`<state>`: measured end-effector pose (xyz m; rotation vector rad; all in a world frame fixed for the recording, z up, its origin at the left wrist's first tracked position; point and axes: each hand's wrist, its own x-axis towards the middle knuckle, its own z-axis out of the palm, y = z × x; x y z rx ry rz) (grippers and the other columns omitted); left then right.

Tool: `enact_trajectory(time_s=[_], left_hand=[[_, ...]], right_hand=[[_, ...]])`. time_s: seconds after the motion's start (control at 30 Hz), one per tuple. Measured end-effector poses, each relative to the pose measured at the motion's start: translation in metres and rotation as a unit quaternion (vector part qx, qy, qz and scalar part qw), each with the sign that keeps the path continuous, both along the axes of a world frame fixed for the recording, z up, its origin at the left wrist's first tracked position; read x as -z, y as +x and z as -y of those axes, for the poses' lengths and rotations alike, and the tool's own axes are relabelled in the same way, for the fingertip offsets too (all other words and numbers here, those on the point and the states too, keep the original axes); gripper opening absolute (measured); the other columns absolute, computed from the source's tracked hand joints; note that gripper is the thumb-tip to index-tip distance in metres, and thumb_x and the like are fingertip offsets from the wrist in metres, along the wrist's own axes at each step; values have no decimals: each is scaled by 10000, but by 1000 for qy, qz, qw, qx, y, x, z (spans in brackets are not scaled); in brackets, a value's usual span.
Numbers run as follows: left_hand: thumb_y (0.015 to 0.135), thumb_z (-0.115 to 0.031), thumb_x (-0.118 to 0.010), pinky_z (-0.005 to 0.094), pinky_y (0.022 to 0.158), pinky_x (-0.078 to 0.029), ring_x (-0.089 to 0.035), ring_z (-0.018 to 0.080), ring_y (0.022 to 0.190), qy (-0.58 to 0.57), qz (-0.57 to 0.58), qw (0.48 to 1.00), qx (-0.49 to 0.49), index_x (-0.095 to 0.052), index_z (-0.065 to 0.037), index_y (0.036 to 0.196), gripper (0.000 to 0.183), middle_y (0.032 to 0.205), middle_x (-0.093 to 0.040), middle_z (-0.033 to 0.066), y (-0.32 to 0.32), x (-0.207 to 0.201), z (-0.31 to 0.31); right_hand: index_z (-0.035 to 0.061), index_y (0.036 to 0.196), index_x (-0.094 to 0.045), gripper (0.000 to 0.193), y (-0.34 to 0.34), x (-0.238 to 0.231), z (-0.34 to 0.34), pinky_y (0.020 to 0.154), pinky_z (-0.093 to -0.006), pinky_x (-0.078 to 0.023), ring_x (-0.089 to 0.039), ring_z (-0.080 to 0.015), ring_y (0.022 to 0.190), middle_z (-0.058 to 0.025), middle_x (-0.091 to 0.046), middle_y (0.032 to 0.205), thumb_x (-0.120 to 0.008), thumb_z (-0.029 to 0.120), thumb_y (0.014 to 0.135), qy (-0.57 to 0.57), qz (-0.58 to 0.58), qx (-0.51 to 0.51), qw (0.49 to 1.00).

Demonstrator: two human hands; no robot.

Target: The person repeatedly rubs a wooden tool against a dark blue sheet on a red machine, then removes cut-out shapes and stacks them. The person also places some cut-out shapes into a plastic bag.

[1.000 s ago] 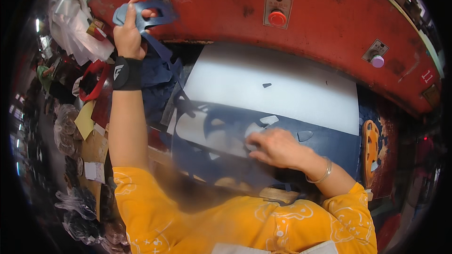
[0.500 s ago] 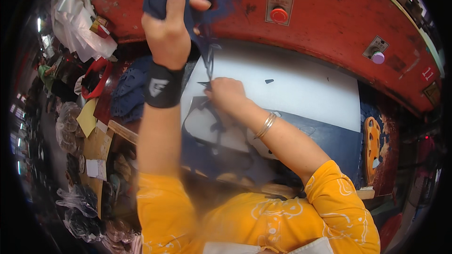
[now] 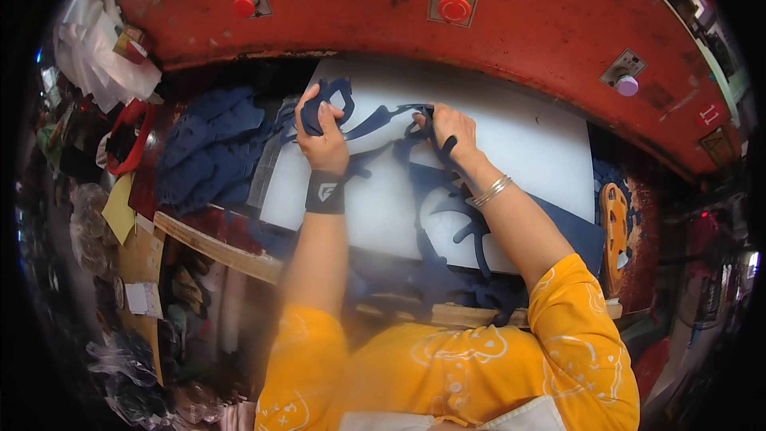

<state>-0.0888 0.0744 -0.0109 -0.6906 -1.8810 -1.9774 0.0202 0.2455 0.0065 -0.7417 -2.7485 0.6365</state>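
blue cut-out sheet lies partly over the white board, pinched in the right hand, while the left hand grasps looped blue material, and even pulling should protect narrow strips.

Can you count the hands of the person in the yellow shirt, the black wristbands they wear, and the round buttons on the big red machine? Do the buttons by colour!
Hands, the left hand and the right hand, both holding dark blue material: 2
Black wristband: 1
Red buttons, left one and middle one: 2
Purple button: 1
Total: 6
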Motion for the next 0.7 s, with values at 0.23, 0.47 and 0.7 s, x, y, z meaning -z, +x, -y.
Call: enact_trajectory(time_s=[0.23, 0.47, 0.7], left_hand=[[799, -285, -731, 335, 711, -495, -617, 217, 730, -272, 2, 955, 116, -580, -114, 1220, 479, 848, -628, 97, 42, -51, 35], [657, -363, -815, 472, 847, -485, -598, 414, 1027, -429, 13, 900, 79, -390, -108, 1406, 898, 1103, -621, 207, 83, -72, 55], [698, 5, -658, 445, 829, -500, -610, 426, 990, -389, -51, 913, 115, -500, -78, 1321, 648, 1082, -637, 226, 72, -53, 67]], right_hand=[[19, 993, -625, 160, 0, -15, 20, 767, -290, -489, -604, -128, 883, -35, -659, 943, -654, 56, 841, -389, -142, -194, 889], [45, 889, -568, 133, -8, -9, 64, 708, -223, -428, -496, -52, 842, 9, -579, 882, -664, 94, 810, -462, -154, -226, 843], [33, 887, -573, 192, 3, -23, 60, 637, -415, -500, -652, -352, 698, -191, -645, 720, -679, 183, 828, -144, -219, -214, 941]])
